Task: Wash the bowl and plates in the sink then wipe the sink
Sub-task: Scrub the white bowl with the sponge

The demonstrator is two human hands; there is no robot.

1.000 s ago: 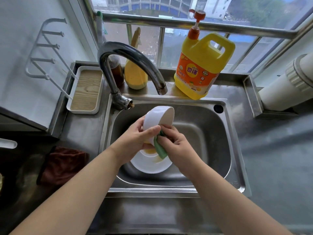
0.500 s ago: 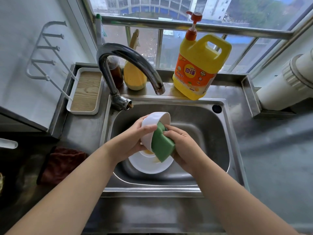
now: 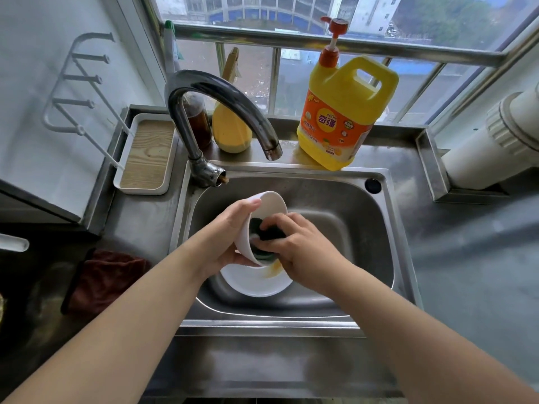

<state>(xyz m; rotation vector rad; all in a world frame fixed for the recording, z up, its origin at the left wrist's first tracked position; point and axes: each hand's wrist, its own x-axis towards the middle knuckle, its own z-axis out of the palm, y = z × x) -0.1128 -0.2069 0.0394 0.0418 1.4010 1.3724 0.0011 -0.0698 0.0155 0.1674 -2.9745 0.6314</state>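
Sponge now inside the bowl.

Head view: half a second ago the sponge (image 3: 267,234) rubbed the bowl (image 3: 269,204) outside; now the right hand (image 3: 303,249) curls round it within, while the left hand (image 3: 230,231) grips the wall. A sauce-smeared plate (image 3: 253,284) waits beneath the fingers in the steel sink (image 3: 350,228); detergent jug (image 3: 347,112) beyond.

Head-worn camera looks steeply down, close over the sink (image 3: 390,228), facing the window (image 3: 291,30).
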